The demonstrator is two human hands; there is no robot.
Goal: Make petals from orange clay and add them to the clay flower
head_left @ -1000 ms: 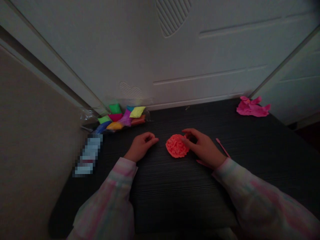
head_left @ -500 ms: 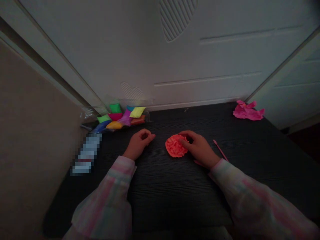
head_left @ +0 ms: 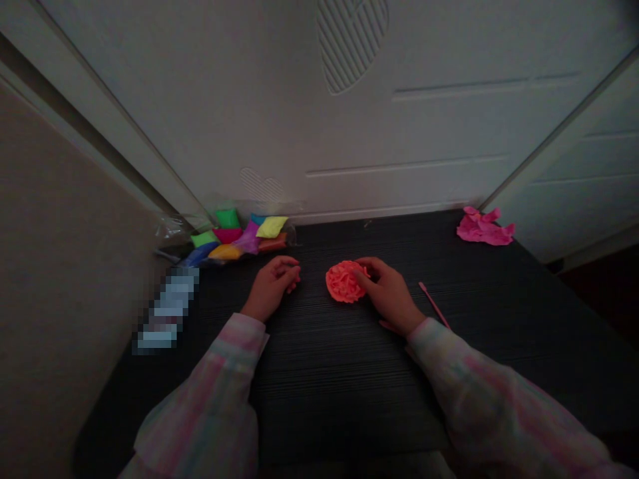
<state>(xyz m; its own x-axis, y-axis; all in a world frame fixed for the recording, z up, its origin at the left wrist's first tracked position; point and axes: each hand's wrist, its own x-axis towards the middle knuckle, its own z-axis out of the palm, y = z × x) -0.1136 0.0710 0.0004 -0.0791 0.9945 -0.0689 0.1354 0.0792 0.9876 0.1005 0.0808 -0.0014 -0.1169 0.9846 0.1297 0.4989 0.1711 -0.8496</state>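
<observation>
A coral clay flower [head_left: 344, 282] with ruffled, layered petals is at the middle of the dark table. My right hand [head_left: 388, 293] grips its right edge, thumb over the petals and the other fingers behind the rim. My left hand [head_left: 272, 286] is a short way left of the flower, apart from it. Its fingers are loosely curled with small gaps between them, and nothing shows in them. To the right of my right wrist lies a thin pink modelling tool [head_left: 433, 305], its lower end meeting my sleeve. A bit of pink shows under my right hand, mostly hidden.
A clear bag of coloured clay packets [head_left: 239, 236] lies at the back left, with a blurred-out pale object [head_left: 167, 309] before it. A crumpled pink piece [head_left: 484, 227] sits at the back right corner. A white panelled door [head_left: 279, 100] stands behind the dark table [head_left: 324, 386].
My left hand's fingers have loosened from a pinch. My right hand has stayed on the flower, which is lifted or tilted slightly at its near edge. The view has shifted a little.
</observation>
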